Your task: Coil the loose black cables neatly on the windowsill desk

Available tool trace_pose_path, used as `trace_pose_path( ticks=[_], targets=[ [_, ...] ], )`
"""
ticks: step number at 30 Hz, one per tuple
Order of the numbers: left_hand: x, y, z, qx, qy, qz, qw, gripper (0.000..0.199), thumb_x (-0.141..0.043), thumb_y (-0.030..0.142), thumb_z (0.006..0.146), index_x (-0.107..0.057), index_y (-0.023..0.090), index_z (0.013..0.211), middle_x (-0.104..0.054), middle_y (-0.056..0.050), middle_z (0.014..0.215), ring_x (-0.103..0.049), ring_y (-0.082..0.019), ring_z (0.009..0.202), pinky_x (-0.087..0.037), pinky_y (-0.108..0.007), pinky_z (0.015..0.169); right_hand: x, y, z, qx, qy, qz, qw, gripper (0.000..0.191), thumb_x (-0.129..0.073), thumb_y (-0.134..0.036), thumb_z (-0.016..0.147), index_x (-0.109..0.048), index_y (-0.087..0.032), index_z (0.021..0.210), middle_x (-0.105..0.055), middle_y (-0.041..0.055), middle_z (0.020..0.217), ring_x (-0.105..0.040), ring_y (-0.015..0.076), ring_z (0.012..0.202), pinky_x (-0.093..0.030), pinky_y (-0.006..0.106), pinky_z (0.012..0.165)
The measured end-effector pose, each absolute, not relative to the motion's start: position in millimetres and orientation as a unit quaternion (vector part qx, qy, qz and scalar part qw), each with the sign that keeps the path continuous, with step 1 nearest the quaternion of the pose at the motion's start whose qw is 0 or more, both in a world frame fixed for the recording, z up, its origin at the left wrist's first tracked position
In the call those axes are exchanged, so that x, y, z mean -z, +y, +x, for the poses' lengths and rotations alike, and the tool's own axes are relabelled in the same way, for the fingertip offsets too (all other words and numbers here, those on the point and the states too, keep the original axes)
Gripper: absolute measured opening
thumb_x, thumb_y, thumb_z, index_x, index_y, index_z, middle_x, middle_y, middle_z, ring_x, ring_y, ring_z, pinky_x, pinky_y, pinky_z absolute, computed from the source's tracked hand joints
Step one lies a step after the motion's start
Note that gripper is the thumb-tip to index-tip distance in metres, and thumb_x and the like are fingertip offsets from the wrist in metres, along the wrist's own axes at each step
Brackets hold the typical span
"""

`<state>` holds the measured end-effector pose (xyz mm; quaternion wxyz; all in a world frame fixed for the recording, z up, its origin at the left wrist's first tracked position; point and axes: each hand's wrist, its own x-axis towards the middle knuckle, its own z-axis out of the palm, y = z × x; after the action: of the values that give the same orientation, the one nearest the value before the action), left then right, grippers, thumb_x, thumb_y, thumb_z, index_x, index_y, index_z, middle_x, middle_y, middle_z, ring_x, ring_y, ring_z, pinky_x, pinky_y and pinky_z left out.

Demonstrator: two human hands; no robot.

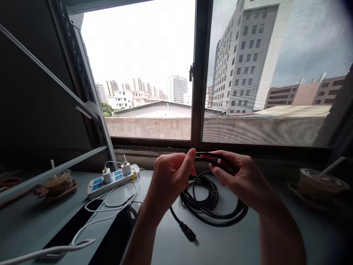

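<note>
Both hands hold loops of a black cable (226, 222) just above the table. My left hand (176, 171) is closed, its thumb and fingers pinching the strands. To its right, my right hand (239, 175) grips the same strands between thumb and fingers. Below and between the hands, more of the cable lies coiled in round loops on the table. One cable end with a black plug (188, 231) rests on the table below my left hand, pointing toward the lower right.
At left, a white power strip (114, 179) holds white chargers, with white cords (111, 210) running over a phone (74, 224). A lidded cup (321, 184) with a straw stands at right, another container (59, 179) at far left. A window lies behind the table.
</note>
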<state>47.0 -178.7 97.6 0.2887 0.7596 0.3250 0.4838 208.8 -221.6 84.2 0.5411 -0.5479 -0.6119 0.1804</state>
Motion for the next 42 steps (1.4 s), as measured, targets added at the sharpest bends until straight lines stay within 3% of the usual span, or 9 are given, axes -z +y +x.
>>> trace_pose_path(
  ticks=[6,8,11,17,22,26,33,38,42],
  targets=[
    [-100.4,-184.1,43.0,-0.499,0.24,0.818,0.155,0.054,-0.076,0.043,0.061,-0.06,0.023,0.109,-0.065,-0.005,0.103,-0.06,-0.02,0.092,-0.046,-0.03,0.08,-88.0,-231.5,209.1,-0.063,-0.657,-0.498,0.563,0.018,-0.06,-0.017,0.073,-0.07,-0.022,0.086,-0.066,-0.0001,0.081,-0.062,0.0133,0.075,-0.049,0.02,0.066],
    [-95.6,-176.3,48.1,-0.449,0.228,0.838,0.21,0.023,-0.065,0.042,0.074,-0.068,0.02,0.082,-0.068,-0.005,0.083,-0.062,-0.017,0.074,-0.047,-0.028,0.067,-89.5,-235.0,205.8,-0.023,-0.65,-0.496,0.575,0.014,-0.061,-0.02,0.074,-0.071,-0.022,0.084,-0.064,0.0005,0.077,-0.06,0.0127,0.068,-0.047,0.02,0.059],
    [-87.4,-163.1,59.2,-0.468,0.262,0.787,0.305,0.048,-0.05,0.04,0.084,-0.05,0.017,0.042,-0.044,0.002,0.036,-0.041,-0.008,0.032,-0.029,-0.023,0.037,-91.1,-233.3,200.3,-0.008,-0.618,-0.499,0.607,0.012,-0.064,-0.025,0.075,-0.07,-0.021,0.084,-0.063,0.0011,0.072,-0.057,0.0116,0.061,-0.044,0.019,0.052],
    [-83.5,-155.7,70.1,-0.624,0.234,0.568,0.482,0.052,-0.062,0.036,0.073,-0.028,0.02,0.037,-0.024,0.008,0.028,-0.023,-0.004,0.021,-0.009,-0.023,0.027,-86.3,-203.6,204.6,-0.125,-0.548,-0.486,0.669,0.025,-0.068,-0.041,0.071,-0.062,-0.016,0.073,-0.041,-0.0051,0.044,-0.039,0.0064,0.035,-0.032,0.018,0.034],
    [-78.6,-141.3,72.8,-0.57,0.237,0.616,0.489,0.05,-0.056,0.038,0.078,-0.033,0.019,0.037,-0.032,0.005,0.029,-0.041,-0.008,0.028,-0.025,-0.02,0.033,-85.9,-203.2,209.6,-0.292,-0.496,-0.391,0.718,0.054,-0.071,-0.048,0.068,-0.034,-0.017,0.045,-0.022,-0.0068,0.033,-0.019,0.0024,0.026,-0.012,0.017,0.028],
    [-66.3,-121.8,75.7,-0.434,0.324,0.704,0.46,0.032,-0.047,0.033,0.08,-0.056,0.015,0.055,-0.06,-0.002,0.053,-0.059,-0.012,0.054,-0.043,-0.021,0.054,-90.2,-217.3,204.5,-0.232,-0.475,-0.399,0.749,0.051,-0.073,-0.038,0.068,-0.033,-0.016,0.045,-0.022,-0.0071,0.034,-0.018,0.0011,0.03,-0.01,0.017,0.032],
    [-55.0,-112.8,76.6,-0.101,0.261,0.734,0.62,0.054,-0.033,0.052,0.085,-0.065,0.011,0.07,-0.065,-0.011,0.058,-0.064,-0.022,0.064,-0.048,-0.037,0.072,-82.6,-215.5,207.6,-0.152,-0.561,-0.333,0.743,0.047,-0.07,-0.031,0.07,-0.035,-0.016,0.042,-0.024,-0.007,0.035,-0.018,0.0015,0.031,-0.012,0.019,0.033],
    [-51.5,-106.6,90.4,-0.333,0.169,0.65,0.661,0.036,-0.045,0.049,0.084,-0.061,0.017,0.086,-0.069,-0.007,0.088,-0.064,-0.02,0.084,-0.045,-0.034,0.083,-75.0,-191.2,210.8,-0.212,-0.549,-0.264,0.764,0.048,-0.071,-0.031,0.069,-0.033,-0.016,0.044,-0.023,-0.0089,0.032,-0.016,0.0005,0.029,-0.014,0.017,0.03],
    [-54.1,-105.2,98.1,-0.506,0.119,0.559,0.646,0.041,-0.057,0.055,0.077,-0.046,0.018,0.065,-0.064,-0.002,0.067,-0.065,-0.019,0.077,-0.047,-0.03,0.076,-73.4,-164.5,213.4,-0.283,-0.437,-0.273,0.809,0.051,-0.073,-0.04,0.063,-0.031,-0.017,0.047,-0.023,-0.0101,0.032,-0.015,0.0006,0.027,-0.013,0.015,0.027]
  ],
)
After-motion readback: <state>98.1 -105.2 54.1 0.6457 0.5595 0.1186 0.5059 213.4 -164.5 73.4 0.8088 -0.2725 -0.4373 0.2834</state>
